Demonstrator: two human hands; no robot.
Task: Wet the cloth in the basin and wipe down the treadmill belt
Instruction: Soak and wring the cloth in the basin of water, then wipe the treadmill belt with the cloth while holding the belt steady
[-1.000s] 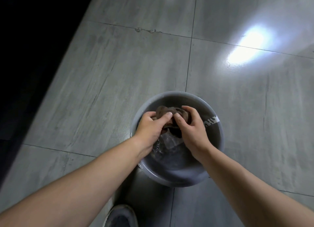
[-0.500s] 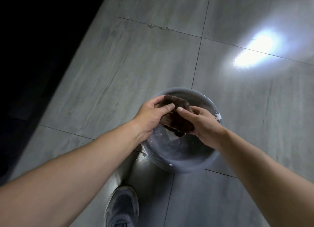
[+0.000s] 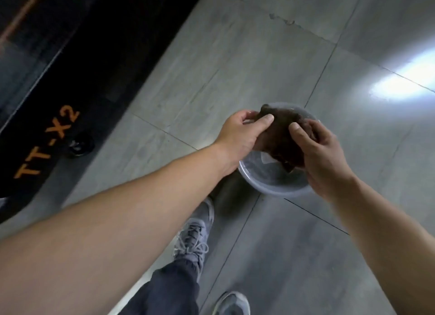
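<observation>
A dark brown wet cloth (image 3: pixel 281 135) is bunched up above the grey round basin (image 3: pixel 273 186), which stands on the tiled floor with water in it. My left hand (image 3: pixel 242 133) grips the cloth's left side, thumb on top. My right hand (image 3: pixel 322 154) grips its right side, fingers curled round it. The black treadmill (image 3: pixel 54 83) runs along the left edge of the view, with orange "TT-X2" lettering on its side rail; its belt surface is dark and hard to make out.
Grey floor tiles (image 3: pixel 235 62) spread around the basin, with a bright light reflection at the right. My grey shoes (image 3: pixel 195 234) and a dark trouser leg stand just before the basin. A small black treadmill wheel (image 3: pixel 81 144) rests on the floor at the left.
Both hands have lifted the cloth up out of the water, above the basin. The view has swung left, bringing the treadmill and my legs into sight.
</observation>
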